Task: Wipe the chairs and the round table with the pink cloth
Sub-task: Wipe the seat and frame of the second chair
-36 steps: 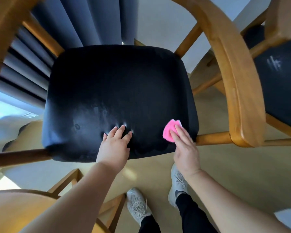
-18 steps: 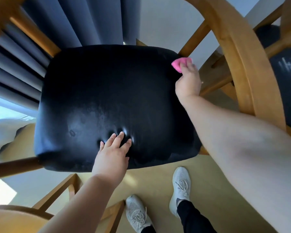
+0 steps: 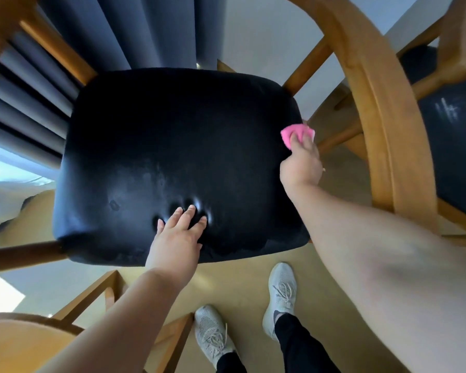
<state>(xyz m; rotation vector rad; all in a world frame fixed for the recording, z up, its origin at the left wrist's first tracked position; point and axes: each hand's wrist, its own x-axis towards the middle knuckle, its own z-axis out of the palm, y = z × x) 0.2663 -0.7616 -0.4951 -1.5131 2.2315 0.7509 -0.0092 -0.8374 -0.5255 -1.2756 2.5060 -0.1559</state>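
Note:
A wooden chair with a black padded seat fills the middle of the head view. My left hand presses into the seat's near edge with straight, spread fingers that dent the padding. My right hand holds the bunched pink cloth against the seat's right edge, fingers over the cloth. The chair's curved wooden armrest arcs just right of that hand. The round table is seen only as a wooden curve at the bottom left.
A second black-seated chair stands at the right, close behind the armrest. Dark grey curtains hang beyond the seat. My two feet in grey shoes stand on the light floor below the seat's front edge.
My right hand slid the pink cloth from the seat's near right corner up to its far right corner, then back toward me along the right edge. My left hand stayed pressed on the seat.

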